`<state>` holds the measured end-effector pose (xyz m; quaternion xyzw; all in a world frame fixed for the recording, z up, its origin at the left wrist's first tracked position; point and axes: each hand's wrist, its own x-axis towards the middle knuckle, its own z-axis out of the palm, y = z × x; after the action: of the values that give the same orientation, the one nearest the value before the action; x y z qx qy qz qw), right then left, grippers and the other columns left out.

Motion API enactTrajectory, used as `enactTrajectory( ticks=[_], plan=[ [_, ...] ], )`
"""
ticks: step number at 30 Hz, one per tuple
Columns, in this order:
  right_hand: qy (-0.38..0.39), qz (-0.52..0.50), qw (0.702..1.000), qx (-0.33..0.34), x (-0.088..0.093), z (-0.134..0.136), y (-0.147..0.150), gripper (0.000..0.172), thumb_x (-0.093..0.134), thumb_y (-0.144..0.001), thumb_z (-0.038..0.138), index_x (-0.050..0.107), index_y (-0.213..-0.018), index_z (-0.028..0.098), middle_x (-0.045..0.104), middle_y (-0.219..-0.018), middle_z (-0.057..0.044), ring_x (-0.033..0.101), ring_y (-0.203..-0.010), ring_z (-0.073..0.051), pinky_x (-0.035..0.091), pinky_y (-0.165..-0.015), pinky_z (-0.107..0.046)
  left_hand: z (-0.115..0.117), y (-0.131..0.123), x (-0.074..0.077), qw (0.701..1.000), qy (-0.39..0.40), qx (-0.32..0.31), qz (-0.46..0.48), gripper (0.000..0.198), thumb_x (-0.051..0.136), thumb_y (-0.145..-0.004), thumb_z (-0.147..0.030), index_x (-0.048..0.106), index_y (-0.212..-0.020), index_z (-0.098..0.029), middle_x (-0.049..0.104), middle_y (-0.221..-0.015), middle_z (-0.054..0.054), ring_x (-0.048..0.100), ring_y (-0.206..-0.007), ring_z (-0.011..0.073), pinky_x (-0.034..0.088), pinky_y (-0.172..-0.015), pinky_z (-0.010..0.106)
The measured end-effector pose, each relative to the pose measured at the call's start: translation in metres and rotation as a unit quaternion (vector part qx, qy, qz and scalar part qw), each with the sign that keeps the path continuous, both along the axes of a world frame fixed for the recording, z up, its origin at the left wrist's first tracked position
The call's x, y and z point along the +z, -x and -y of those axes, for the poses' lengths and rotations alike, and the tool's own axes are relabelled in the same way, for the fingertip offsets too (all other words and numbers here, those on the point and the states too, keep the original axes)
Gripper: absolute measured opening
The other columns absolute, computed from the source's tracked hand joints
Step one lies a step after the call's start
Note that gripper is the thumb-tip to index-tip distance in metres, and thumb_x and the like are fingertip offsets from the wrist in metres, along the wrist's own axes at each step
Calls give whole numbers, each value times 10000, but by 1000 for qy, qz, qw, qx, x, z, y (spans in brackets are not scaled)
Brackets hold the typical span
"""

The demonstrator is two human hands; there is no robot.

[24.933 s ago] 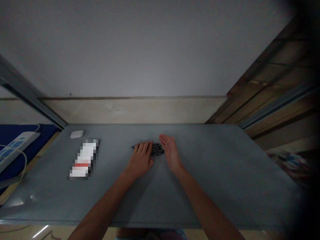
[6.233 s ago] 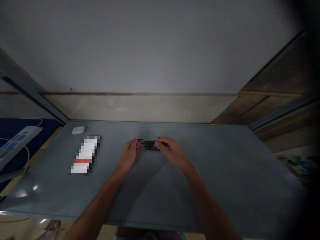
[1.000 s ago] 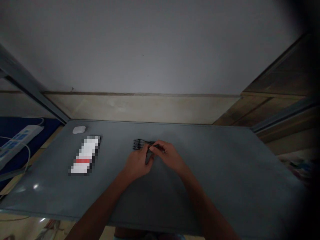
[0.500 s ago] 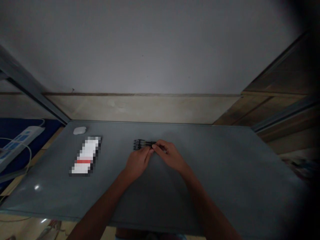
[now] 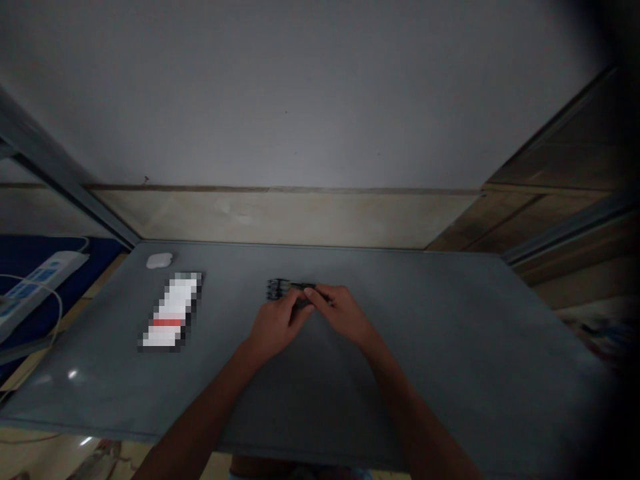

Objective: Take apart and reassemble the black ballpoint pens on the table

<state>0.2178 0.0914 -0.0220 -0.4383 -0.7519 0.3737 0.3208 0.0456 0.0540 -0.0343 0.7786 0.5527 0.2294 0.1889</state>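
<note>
Several slim black pen-like sticks (image 5: 278, 288) lie side by side on the grey table, their left ends showing. My left hand (image 5: 274, 323) is bent over their near side, its thumb and fingers closing around the right part of the bunch. From the right, my right hand (image 5: 341, 309) pinches the right ends, thumb against fingers. Both sets of fingertips meet there and cover much of the sticks. The exact kind of the sticks is too dark and small to make out.
A phone (image 5: 173, 312) with a blurred-out screen lies left on the table (image 5: 450, 373). Behind it sits a small white case (image 5: 159, 261). A white power strip (image 5: 37, 283) with cables is beyond the left edge. A wall (image 5: 300, 217) stands at the back.
My left thumb has shifted to the right and spread away from the index finger, beneath the right fingertips. The right hand has barely moved, and the sticks stay in place.
</note>
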Motion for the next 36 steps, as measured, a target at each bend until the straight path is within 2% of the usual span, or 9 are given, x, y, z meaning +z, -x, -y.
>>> enactTrajectory(
  ticks=[2, 5, 9, 14, 18, 21, 25, 30, 36],
  plan=[
    [15, 8, 1000, -13, -2, 0, 0, 516, 442, -938, 511, 570, -557, 187, 483, -505, 12, 430, -490, -124, 290, -477, -249, 0, 0, 0, 1000, 2, -17, 9, 352, 475, -944, -474, 556, -1154, -204, 715, -915, 47, 675, -759, 189, 484, -681, 285],
    [36, 19, 999, -13, -2, 1, 0, 562, 425, -944, 517, 489, -493, 189, 416, -465, 23, 405, -458, -114, 273, -465, -249, -1, 0, -1, 999, -10, -45, 18, 311, 367, -997, -405, 601, -1046, -205, 712, -946, 53, 673, -829, 181, 482, -737, 283],
    [15, 5, 1000, 18, 3, 1, -1, 422, 465, -943, 465, 554, -636, 191, 531, -580, 14, 491, -552, -127, 341, -519, -239, -2, 2, -2, 1000, -19, -8, 13, 397, 270, -1019, -374, 597, -904, -181, 690, -828, 57, 658, -746, 175, 468, -698, 278],
    [21, 4, 1000, 9, 3, 1, 1, 420, 447, -947, 438, 559, -622, 196, 498, -558, 15, 468, -540, -135, 330, -505, -247, 0, 1, 2, 999, 0, 1, 36, 337, 403, -973, -473, 568, -1073, -197, 683, -782, 14, 646, -655, 158, 460, -630, 260],
    [55, -16, 998, -8, 0, 2, 3, 514, 421, -949, 465, 515, -518, 200, 437, -477, 22, 427, -477, -128, 300, -478, -254, 2, 0, 2, 1000, -5, -12, 12, 331, 446, -959, -471, 559, -1143, -220, 716, -891, 29, 679, -739, 173, 479, -660, 268],
    [54, -22, 998, -9, 2, 2, 3, 514, 435, -939, 498, 478, -519, 206, 429, -478, 26, 420, -475, -124, 293, -472, -253, 0, 1, 1, 1000, -10, -21, 20, 301, 395, -989, -420, 581, -1128, -228, 720, -983, 46, 690, -844, 185, 491, -709, 276],
    [31, -16, 999, 16, 4, 3, 2, 394, 463, -939, 465, 536, -654, 204, 506, -587, 21, 474, -556, -130, 332, -518, -248, -3, 4, 4, 998, -3, -27, 49, 347, 343, -1007, -396, 632, -1025, -204, 724, -919, 53, 693, -830, 182, 495, -727, 276],
    [35, -7, 999, 3, 3, 3, 4, 337, 462, -946, 421, 515, -691, 205, 505, -626, 20, 482, -579, -133, 336, -530, -248, -4, 6, 6, 999, -1, -19, 26, 380, 323, -1011, -395, 643, -1031, -191, 733, -944, 70, 701, -843, 199, 509, -741, 297],
    [9, 1, 1000, 6, 3, 2, 1, 383, 455, -945, 434, 466, -635, 209, 465, -591, 21, 450, -569, -137, 321, -528, -258, -1, 1, 6, 1000, -4, -13, -17, 391, 308, -1012, -405, 636, -1043, -194, 733, -978, 78, 702, -871, 207, 518, -757, 309]
  ],
)
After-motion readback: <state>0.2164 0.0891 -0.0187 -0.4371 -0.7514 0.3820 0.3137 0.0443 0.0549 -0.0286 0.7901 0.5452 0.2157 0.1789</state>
